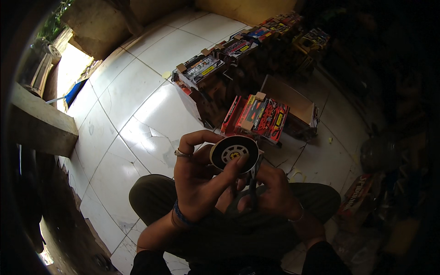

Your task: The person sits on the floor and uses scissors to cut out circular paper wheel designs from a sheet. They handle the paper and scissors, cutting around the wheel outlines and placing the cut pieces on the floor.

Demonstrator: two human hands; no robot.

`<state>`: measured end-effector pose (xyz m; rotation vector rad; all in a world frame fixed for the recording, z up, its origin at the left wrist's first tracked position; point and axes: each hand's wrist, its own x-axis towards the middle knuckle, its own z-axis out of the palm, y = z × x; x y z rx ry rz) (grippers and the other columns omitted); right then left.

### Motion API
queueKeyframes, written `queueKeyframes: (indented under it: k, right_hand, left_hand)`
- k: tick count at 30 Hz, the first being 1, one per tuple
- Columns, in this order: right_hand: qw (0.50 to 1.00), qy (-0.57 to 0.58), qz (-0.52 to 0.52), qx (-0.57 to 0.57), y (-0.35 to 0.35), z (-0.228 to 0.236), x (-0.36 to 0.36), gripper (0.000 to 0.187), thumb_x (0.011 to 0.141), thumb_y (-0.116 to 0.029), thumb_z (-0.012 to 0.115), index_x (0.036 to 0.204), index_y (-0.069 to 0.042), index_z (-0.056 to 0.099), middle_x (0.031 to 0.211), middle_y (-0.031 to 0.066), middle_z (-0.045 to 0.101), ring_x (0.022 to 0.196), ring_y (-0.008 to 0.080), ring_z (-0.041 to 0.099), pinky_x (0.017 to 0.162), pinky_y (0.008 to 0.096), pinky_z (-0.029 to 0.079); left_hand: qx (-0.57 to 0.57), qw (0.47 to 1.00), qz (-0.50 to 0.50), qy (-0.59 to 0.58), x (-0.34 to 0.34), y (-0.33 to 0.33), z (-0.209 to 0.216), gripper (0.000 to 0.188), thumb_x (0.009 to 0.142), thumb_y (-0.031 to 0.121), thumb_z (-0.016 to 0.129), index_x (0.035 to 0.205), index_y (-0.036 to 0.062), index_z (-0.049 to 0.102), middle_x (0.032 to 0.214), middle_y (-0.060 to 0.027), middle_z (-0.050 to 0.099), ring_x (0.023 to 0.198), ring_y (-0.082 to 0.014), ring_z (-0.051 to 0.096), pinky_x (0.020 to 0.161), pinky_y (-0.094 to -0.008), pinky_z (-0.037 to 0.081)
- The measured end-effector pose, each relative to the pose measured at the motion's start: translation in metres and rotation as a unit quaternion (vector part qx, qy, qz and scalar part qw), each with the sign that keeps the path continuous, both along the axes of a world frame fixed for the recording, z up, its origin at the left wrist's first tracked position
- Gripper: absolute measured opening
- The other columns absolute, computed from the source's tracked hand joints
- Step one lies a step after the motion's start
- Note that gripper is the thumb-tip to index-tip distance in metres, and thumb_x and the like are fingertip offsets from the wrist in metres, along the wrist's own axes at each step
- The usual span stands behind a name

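Observation:
My left hand [198, 185] pinches a round card disc [224, 145] printed like a black-and-white wheel with a yellow hub. The thumb lies across its face and the fingers go behind it. Just right of the disc, my right hand [277, 195] is closed on dark-handled scissors [252, 179], whose upper end meets the disc's right edge. Shadow hides part of the right fingers. Beyond my hands a red printed cardboard toy truck body [263, 117] rests on the floor, with an open brown cardboard section [298, 103] behind it.
Several printed cardboard toy trucks [206, 68] form a row farther back, a yellow one [314, 42] beside them. Small scraps [298, 175] lie on the white tiles [114, 110]. A blue broom head [75, 94] lies at left, near a low concrete post [43, 121]. Dark clutter fills the right.

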<state>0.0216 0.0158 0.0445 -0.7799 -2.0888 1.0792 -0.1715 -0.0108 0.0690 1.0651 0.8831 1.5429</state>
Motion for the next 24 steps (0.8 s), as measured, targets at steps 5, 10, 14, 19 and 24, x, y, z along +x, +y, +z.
queueKeyframes:
  k: [5, 10, 14, 19, 24]
  right_hand:
    - [1.000, 0.004, -0.006, 0.000, -0.0003, -0.0033, -0.0007, 0.047, 0.075, -0.039, 0.093, 0.089, -0.006, 0.064, 0.085, 0.0052, 0.066, 0.073, 0.0164, 0.070, 0.064, 0.0325, 0.054]
    - [1.000, 0.013, -0.005, -0.002, -0.0015, -0.0046, -0.0018, 0.044, 0.074, -0.036, 0.094, 0.087, -0.007, 0.065, 0.082, 0.0041, 0.066, 0.072, 0.0147, 0.069, 0.063, 0.0320, 0.054]
    - [1.000, 0.009, -0.005, -0.001, -0.0016, -0.0043, -0.0029, 0.043, 0.073, -0.034, 0.096, 0.085, -0.007, 0.065, 0.081, 0.0038, 0.066, 0.071, 0.0140, 0.070, 0.062, 0.0309, 0.054]
    - [1.000, 0.015, -0.005, -0.003, -0.0015, -0.0034, -0.0037, 0.044, 0.071, -0.034, 0.097, 0.084, -0.006, 0.065, 0.081, 0.0037, 0.067, 0.070, 0.0137, 0.071, 0.062, 0.0300, 0.055]
    - [1.000, 0.014, -0.011, -0.006, -0.0025, -0.0032, -0.0041, 0.044, 0.070, -0.033, 0.097, 0.083, -0.006, 0.065, 0.081, 0.0035, 0.067, 0.070, 0.0139, 0.071, 0.062, 0.0304, 0.054]
  left_hand:
    - [0.002, 1.000, 0.005, 0.013, -0.0029, 0.0002, 0.0004, 0.052, 0.094, -0.005, 0.073, 0.132, -0.0022, 0.038, 0.111, -0.0214, 0.073, 0.105, -0.0233, 0.074, 0.086, -0.0300, 0.062]
    - [0.005, 1.000, 0.001, 0.022, -0.0039, 0.0007, 0.0003, 0.053, 0.094, -0.006, 0.073, 0.133, -0.0023, 0.037, 0.110, -0.0215, 0.074, 0.105, -0.0235, 0.074, 0.087, -0.0308, 0.062]
    - [0.014, 1.000, 0.002, 0.008, -0.0041, 0.0009, -0.0006, 0.054, 0.093, -0.006, 0.073, 0.134, -0.0024, 0.037, 0.109, -0.0214, 0.074, 0.104, -0.0233, 0.074, 0.088, -0.0314, 0.061]
    - [0.019, 1.000, -0.010, 0.016, -0.0058, 0.0011, -0.0002, 0.056, 0.093, -0.006, 0.073, 0.135, -0.0019, 0.037, 0.105, -0.0205, 0.075, 0.100, -0.0222, 0.076, 0.084, -0.0301, 0.062]
    - [0.013, 0.999, -0.002, 0.037, -0.0059, 0.0006, 0.0015, 0.058, 0.092, -0.006, 0.074, 0.135, -0.0014, 0.036, 0.100, -0.0191, 0.076, 0.095, -0.0211, 0.076, 0.080, -0.0288, 0.062]
